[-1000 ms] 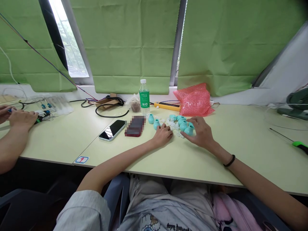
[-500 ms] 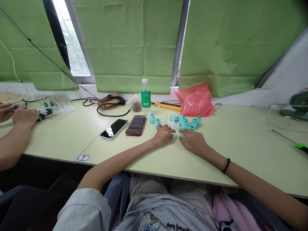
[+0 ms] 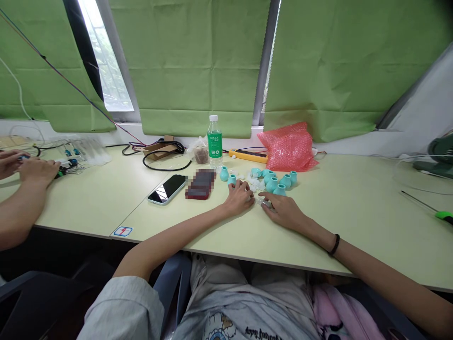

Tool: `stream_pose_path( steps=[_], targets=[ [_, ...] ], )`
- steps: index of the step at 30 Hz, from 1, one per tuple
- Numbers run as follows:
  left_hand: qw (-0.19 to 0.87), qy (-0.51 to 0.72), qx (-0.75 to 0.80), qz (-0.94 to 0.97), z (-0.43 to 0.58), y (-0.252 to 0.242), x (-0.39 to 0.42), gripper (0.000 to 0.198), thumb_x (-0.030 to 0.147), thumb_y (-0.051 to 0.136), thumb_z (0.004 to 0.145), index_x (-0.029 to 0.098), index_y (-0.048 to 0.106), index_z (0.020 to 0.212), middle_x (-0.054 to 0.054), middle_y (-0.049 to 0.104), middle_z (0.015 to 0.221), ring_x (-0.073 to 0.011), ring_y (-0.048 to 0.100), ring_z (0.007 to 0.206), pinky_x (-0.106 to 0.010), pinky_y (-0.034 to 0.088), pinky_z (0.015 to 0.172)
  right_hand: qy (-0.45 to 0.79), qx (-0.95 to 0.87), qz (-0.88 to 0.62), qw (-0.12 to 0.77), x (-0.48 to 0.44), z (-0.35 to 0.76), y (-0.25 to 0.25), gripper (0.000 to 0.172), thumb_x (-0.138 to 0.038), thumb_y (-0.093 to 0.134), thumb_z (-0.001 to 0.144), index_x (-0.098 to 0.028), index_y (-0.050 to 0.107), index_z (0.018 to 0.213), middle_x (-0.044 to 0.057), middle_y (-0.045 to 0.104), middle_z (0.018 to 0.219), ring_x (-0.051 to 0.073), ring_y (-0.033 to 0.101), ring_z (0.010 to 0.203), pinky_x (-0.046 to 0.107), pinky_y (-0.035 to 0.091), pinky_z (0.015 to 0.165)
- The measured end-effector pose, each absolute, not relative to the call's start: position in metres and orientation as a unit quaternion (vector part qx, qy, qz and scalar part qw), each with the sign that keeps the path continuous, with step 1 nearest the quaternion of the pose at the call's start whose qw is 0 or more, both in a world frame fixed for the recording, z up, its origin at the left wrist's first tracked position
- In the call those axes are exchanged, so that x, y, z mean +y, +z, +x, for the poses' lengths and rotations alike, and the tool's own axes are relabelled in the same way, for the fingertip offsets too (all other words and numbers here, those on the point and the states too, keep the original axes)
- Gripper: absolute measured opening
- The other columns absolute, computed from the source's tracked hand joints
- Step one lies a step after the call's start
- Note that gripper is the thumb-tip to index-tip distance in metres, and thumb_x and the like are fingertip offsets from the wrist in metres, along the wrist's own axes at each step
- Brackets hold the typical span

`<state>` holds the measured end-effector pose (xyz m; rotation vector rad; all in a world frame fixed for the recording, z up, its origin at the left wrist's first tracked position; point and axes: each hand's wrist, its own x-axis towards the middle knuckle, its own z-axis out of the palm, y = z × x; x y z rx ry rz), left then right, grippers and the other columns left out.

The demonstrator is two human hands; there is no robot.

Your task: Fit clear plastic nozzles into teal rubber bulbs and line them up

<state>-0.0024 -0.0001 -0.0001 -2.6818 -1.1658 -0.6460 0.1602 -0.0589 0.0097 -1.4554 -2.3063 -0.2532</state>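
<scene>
My left hand (image 3: 239, 199) rests on the table beside a small turquoise vase-shaped piece (image 3: 231, 179), fingers bent and somewhat apart, with nothing visible in them. Facing it, my right hand (image 3: 283, 208) has thumb and index finger closed on a small clear plastic piece (image 3: 263, 202), just above the tabletop. Its exact shape is too small to make out. Between and behind the hands lies a scatter of white translucent pieces (image 3: 255, 182). Several more turquoise pieces (image 3: 272, 184) stand just behind my right hand. Another turquoise piece (image 3: 224, 174) stands farther left.
Left of my hands lie a phone (image 3: 167, 189) and a dark red, blurred-out object (image 3: 201, 184). A water bottle (image 3: 214, 144), yellow tool (image 3: 247, 156) and pink bubble-wrap bag (image 3: 288, 147) stand behind. A screwdriver (image 3: 442, 215) lies right. A co-worker's hands (image 3: 37, 170) work at far left.
My right hand has drawn slightly toward me, and the clear piece now shows between its fingers. My left hand's fingers have curled in a little and shifted slightly left.
</scene>
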Motion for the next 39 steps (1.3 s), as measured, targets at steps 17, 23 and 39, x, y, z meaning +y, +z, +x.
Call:
stream_pose_path(
  steps=[17, 23, 39],
  targets=[
    [0.004, -0.293, -0.262, -0.920, -0.001, 0.000, 0.003, 0.021, 0.029, 0.042, 0.078, 0.017, 0.058, 0.084, -0.004, 0.057, 0.077, -0.0165, 0.041, 0.082, -0.029, 0.033, 0.071, -0.008, -0.819, -0.514, 0.253, -0.051, 0.165, 0.003, 0.026, -0.026, 0.039, 0.076, -0.019, 0.044, 0.100, 0.003, 0.058, 0.079, 0.012, 0.051, 0.055, 0.025, 0.038, 0.055],
    [-0.029, -0.308, -0.230, -0.923, -0.001, 0.001, 0.003, 0.024, 0.028, 0.039, 0.079, 0.015, 0.058, 0.082, -0.004, 0.059, 0.074, -0.0129, 0.046, 0.072, -0.028, 0.034, 0.073, 0.052, -0.811, -0.504, 0.294, -0.048, 0.167, 0.001, 0.025, -0.029, 0.039, 0.076, -0.019, 0.044, 0.098, 0.003, 0.058, 0.077, 0.011, 0.049, 0.051, 0.026, 0.040, 0.052],
    [-0.073, -0.350, -0.217, -0.908, -0.001, 0.000, 0.003, 0.025, 0.033, 0.042, 0.078, 0.015, 0.059, 0.082, -0.004, 0.060, 0.075, -0.0117, 0.051, 0.072, -0.028, 0.036, 0.073, 0.165, -0.778, -0.484, 0.365, -0.050, 0.164, 0.003, 0.028, -0.033, 0.046, 0.071, -0.018, 0.047, 0.094, 0.001, 0.056, 0.071, 0.010, 0.045, 0.052, 0.024, 0.040, 0.050]
  ],
)
